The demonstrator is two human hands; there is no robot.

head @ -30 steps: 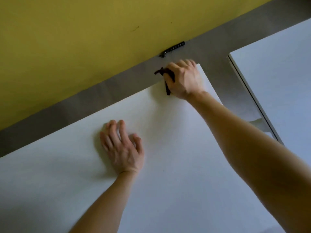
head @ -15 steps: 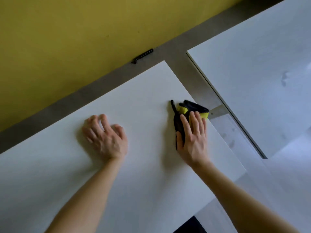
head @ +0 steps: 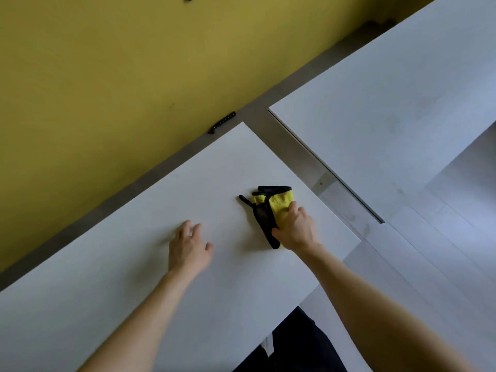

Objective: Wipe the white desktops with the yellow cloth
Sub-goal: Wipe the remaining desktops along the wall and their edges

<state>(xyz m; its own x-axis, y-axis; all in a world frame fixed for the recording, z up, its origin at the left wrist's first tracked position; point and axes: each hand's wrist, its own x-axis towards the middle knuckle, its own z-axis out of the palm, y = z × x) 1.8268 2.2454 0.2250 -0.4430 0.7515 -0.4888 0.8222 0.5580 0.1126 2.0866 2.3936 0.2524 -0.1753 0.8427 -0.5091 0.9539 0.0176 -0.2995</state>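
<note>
Ahead of both sets of fingertips, past the far edge of the near white desktop (head: 128, 269), a grey strip (head: 112, 200) runs along the foot of a yellow wall (head: 94, 65), and a small black ribbed clip (head: 222, 122) lies on that strip. To the right of the right fingers, across a narrow gap with a pale metal bracket (head: 322, 183) in it, sits a second white desktop (head: 389, 92) with faint smudges. Light floorboards (head: 456, 237) show beyond the near desktop's right edge, and dark clothing (head: 292, 345) shows below its front corner. Nothing lies between the hands and the surface they work on.

The yellow cloth (head: 279, 208), trimmed in black with a black loop at its left corner, lies bunched on the near desktop close to its right edge, partly under the right hand (head: 296, 230). That hand's fingers curl down over the yellow part and the thumb hooks the black edge, holding the cloth against the desktop; the forearm reaches in from the lower right. The left hand (head: 189, 249) lies palm-down to the left of the cloth, apart from it, fingers loosely spread and holding nothing.
</note>
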